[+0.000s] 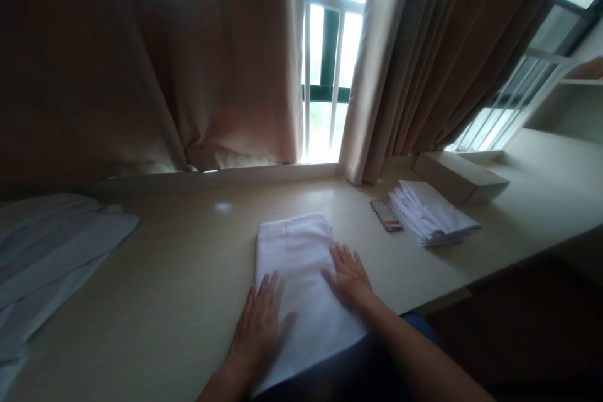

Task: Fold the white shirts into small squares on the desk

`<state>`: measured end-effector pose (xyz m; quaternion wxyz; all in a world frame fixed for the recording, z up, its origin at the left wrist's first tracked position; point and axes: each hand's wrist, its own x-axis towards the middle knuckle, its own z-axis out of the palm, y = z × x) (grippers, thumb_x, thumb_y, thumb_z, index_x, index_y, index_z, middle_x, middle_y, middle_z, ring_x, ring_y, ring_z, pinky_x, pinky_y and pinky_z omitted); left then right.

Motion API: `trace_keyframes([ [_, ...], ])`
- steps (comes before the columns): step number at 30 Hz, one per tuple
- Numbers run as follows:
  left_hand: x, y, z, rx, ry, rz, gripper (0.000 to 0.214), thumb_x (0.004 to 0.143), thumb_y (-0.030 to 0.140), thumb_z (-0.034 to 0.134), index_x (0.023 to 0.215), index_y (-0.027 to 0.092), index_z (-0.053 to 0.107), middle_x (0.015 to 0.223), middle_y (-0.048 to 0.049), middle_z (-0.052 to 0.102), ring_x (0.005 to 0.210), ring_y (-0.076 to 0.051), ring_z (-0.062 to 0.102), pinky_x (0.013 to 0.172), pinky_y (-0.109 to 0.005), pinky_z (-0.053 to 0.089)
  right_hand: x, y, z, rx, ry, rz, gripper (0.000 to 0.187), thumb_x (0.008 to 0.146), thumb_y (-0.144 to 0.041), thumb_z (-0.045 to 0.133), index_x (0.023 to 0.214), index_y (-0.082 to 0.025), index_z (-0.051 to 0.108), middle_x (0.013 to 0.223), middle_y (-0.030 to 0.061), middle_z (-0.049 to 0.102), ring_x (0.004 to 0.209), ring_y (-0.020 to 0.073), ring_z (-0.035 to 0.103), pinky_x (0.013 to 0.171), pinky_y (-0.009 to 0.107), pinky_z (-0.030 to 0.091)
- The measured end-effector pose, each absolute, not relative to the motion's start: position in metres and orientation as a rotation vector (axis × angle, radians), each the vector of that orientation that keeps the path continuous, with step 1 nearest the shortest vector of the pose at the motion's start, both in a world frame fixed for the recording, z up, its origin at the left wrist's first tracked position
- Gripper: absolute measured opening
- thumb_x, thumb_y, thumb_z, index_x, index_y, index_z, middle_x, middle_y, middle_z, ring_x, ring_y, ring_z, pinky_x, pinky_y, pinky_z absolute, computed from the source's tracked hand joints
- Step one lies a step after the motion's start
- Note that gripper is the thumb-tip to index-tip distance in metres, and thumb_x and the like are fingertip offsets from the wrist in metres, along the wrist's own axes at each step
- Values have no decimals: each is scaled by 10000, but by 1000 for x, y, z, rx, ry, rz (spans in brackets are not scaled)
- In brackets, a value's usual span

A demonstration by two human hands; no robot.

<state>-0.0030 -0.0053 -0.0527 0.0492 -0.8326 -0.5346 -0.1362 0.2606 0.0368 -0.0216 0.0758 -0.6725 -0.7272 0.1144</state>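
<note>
A folded white cloth [301, 270] lies in front of me on the pale table [188, 264], its near end reaching the table's front edge. My left hand [261, 320] rests along its left side, fingers stretched out and slightly blurred. On the right side, my right hand [348, 273] lies flat with fingers spread, touching the cloth's edge. Neither hand grips anything. What kind of garment or linen the cloth is, I cannot tell.
More white cloth [61, 251] is heaped at the far left. Right of me are a small flat item with a blurred face [387, 215], a stack of folded white cloths [433, 213] and a box [461, 176]. Brown curtains [226, 63] hang behind the table.
</note>
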Motion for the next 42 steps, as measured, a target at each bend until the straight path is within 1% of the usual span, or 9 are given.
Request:
trace_keyframes([
  [4,3,-20,-59,-2542,-1682,-349,729,874,611,340,1491,242,218,1558,-28,216,1444,-268,162,1150,-494,217,260,36,-24,-2013,-2202,329,716,938,-624,170,1524,-216,120,1581,19,72,1452,220,7,1153,433,-36],
  [10,4,-16,-58,-2533,-1678,-400,741,862,619,366,1490,253,218,1564,-37,201,1444,-271,159,1149,-490,214,261,38,-26,-2018,-2208,334,714,940,-617,170,1524,-210,114,1582,16,54,1451,214,-11,1154,437,-44],
  [15,4,-19,-57,-2542,-1680,-413,761,853,632,377,1493,262,196,1565,-28,193,1445,-278,152,1145,-495,229,249,35,-4,-2042,-2204,371,747,932,-621,232,1518,-165,151,1577,56,50,1448,255,-30,1149,504,-31],
  [18,4,-19,-57,-2536,-1675,-423,744,861,611,382,1491,259,200,1560,-28,213,1444,-279,157,1144,-507,230,224,15,9,-1818,-2258,217,732,940,-601,261,1507,-140,211,1572,72,63,1446,263,-40,1154,507,-36],
  [22,5,-17,-58,-2516,-1669,-410,614,915,484,341,1477,251,258,1542,-38,258,1436,-265,194,1141,-495,239,192,-19,1,-1512,-2389,245,567,987,-464,237,1484,-198,297,1551,46,195,1447,227,76,1177,459,34],
  [25,5,-17,-58,-2508,-1675,-391,594,911,462,352,1459,234,317,1532,-51,283,1428,-271,217,1136,-493,254,193,-28,-15,-1564,-2383,308,576,981,-484,253,1486,-211,291,1543,41,215,1440,233,125,1180,450,64],
  [31,7,-19,-56,-2506,-1683,-400,614,906,432,365,1475,222,273,1542,-49,251,1437,-260,191,1148,-498,232,231,-18,-26,-1762,-2330,309,689,936,-630,235,1501,-236,232,1558,22,129,1447,248,42,1169,484,18],
  [36,7,-20,-53,-2521,-1693,-398,614,902,409,368,1478,227,263,1549,-41,230,1439,-259,180,1154,-501,217,243,-16,-22,-1858,-2325,321,681,934,-637,228,1503,-265,203,1562,10,107,1448,237,28,1164,492,12],
  [42,5,-21,-55,-2542,-1702,-396,611,905,419,359,1480,246,251,1545,-33,238,1434,-259,198,1146,-504,238,240,-26,-21,-1866,-2313,324,674,936,-620,255,1501,-255,212,1560,21,105,1447,241,29,1164,501,8],
])
